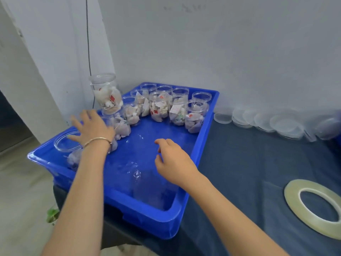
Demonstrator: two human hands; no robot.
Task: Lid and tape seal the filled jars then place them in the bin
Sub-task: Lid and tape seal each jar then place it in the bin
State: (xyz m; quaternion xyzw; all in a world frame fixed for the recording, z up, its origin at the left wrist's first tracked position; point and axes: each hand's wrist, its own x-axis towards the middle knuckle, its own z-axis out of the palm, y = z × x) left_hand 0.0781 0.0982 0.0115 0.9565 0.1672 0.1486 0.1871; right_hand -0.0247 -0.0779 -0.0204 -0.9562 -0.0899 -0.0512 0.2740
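1. Plain white wall behind, and a counter (249, 172) under dark blue cloth carrying the blue bin (186, 198).
2. Landmark is the bin: open filled jars (160, 106) stand along its far and left sides, none lidded that I can see. One jar (106, 93) sits tilted above the far-left corner.
3. Clear lids (262, 119) are spread right of the bin; the tape roll (313, 206) lies further right, nearer me.
4. My left hand (92, 128) is spread flat over the left-side jars, gripping nothing. My right hand (173, 161) hovers over the bin's middle, loosely curled, empty.
5. I'd say I'm picking a jar; next comes a lid from the right.
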